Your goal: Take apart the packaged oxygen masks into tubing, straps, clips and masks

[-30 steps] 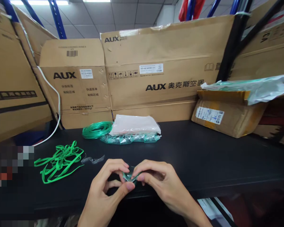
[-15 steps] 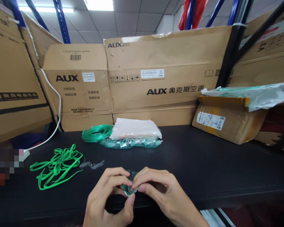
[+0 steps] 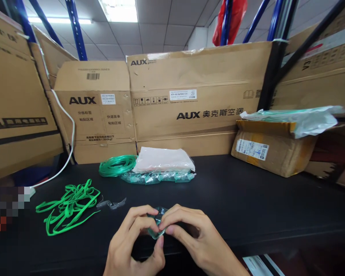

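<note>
Both hands meet near the front of the black tabletop around a small, clear, green-tinted plastic piece (image 3: 162, 212), rounded and shiny. My left hand (image 3: 126, 241) grips its left side, fingers curled over the top and thumb below. From the other side my right hand (image 3: 194, 234) pinches it with thumb and fingertips. Fingers cover much of the piece, so its full shape is hidden. Left of the hands lie a tangled green elastic strap (image 3: 74, 205) and a thin clear plastic strip (image 3: 112, 203).
Behind the hands are a coil of green tubing (image 3: 116, 165), a white packet (image 3: 163, 159) and clear green plastic pieces in film (image 3: 152, 177). A cardboard box (image 3: 278, 153) with a plastic bag (image 3: 316, 119) on it stands right. Large cartons (image 3: 201, 76) wall the back.
The hands stay around the plastic piece with only slight finger shifts. The camera view has tilted and turned a little, so the background sits slightly lower.
</note>
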Motion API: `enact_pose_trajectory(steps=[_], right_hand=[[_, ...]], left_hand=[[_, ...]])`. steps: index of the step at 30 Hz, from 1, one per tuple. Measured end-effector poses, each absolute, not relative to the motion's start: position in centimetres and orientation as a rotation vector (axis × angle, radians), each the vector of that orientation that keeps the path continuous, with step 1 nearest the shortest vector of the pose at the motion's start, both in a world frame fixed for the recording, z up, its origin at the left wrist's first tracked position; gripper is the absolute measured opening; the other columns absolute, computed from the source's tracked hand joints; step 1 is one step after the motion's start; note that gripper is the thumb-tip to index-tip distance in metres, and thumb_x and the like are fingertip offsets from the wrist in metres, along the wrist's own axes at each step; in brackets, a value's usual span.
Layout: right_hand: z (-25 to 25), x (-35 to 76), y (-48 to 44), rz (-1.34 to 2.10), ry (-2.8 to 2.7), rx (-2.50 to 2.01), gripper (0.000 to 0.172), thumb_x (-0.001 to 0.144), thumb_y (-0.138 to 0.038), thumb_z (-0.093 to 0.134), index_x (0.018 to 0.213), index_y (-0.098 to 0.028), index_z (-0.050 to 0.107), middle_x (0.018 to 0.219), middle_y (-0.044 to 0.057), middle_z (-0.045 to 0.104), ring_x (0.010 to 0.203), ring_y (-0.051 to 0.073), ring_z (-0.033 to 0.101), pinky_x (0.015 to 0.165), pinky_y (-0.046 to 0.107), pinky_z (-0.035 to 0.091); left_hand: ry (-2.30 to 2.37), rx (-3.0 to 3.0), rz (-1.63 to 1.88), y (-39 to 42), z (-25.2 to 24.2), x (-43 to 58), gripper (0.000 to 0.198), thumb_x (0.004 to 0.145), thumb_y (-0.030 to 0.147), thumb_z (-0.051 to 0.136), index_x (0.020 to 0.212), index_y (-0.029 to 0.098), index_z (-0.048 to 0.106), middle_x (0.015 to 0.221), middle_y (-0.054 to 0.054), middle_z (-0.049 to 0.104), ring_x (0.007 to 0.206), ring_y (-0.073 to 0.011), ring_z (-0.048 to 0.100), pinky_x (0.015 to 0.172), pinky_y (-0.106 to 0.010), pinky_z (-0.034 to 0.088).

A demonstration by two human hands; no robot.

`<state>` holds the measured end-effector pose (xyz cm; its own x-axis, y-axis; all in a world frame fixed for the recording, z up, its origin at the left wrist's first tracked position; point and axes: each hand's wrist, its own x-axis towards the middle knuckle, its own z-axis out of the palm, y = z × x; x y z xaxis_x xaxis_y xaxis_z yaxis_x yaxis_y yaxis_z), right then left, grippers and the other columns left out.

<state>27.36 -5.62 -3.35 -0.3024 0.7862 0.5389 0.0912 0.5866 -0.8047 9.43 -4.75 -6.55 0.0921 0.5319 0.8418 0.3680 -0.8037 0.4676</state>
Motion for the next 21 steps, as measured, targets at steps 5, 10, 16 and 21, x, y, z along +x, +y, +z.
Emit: enact_pose_trajectory(steps=[5,10,16,21], right_hand=[[-3.4,27.2,-5.7,0.844,-1.708,-0.796,0.009,0.096,-0.025,0.07,0.102,-0.023,0.076,0.099,0.003,0.076,0.09,0.018,0.069,0.087,0.029,0.053],[-3.3,27.3,-5.7,0.84,-1.761,-0.781,0.007,0.098,-0.023,0.067,0.095,-0.021,0.073,0.1,0.003,0.072,0.096,0.018,0.066,0.091,0.03,0.05],[-3.2,27.5,-5.9,0.905,-1.769,-0.791,0.007,0.097,-0.026,0.068,0.096,-0.021,0.071,0.097,0.003,0.069,0.094,0.019,0.063,0.088,0.031,0.048],[-3.1,27.6,-5.9,0.98,-1.775,-0.75,0.006,0.095,-0.024,0.068,0.095,-0.019,0.071,0.096,0.003,0.067,0.093,0.018,0.062,0.086,0.031,0.047]], left_hand=[[0.907,2.19,1.825,-4.8,-6.5,9.2,0.012,0.087,0.013,0.063,0.086,0.024,0.068,0.104,-0.004,0.069,0.094,-0.0193,0.07,0.071,-0.025,0.06],[0.903,2.154,1.796,-4.9,-6.7,9.0,0.011,0.087,0.014,0.064,0.088,0.024,0.07,0.106,-0.005,0.067,0.094,-0.0191,0.069,0.069,-0.024,0.062],[0.874,2.143,1.775,-5.1,-6.6,8.9,0.015,0.086,0.012,0.064,0.09,0.025,0.072,0.106,-0.004,0.069,0.093,-0.0196,0.07,0.066,-0.023,0.06],[0.787,2.247,1.721,-4.8,-6.4,8.3,0.02,0.085,0.008,0.064,0.091,0.026,0.069,0.104,-0.003,0.069,0.089,-0.0172,0.072,0.066,-0.021,0.06]])
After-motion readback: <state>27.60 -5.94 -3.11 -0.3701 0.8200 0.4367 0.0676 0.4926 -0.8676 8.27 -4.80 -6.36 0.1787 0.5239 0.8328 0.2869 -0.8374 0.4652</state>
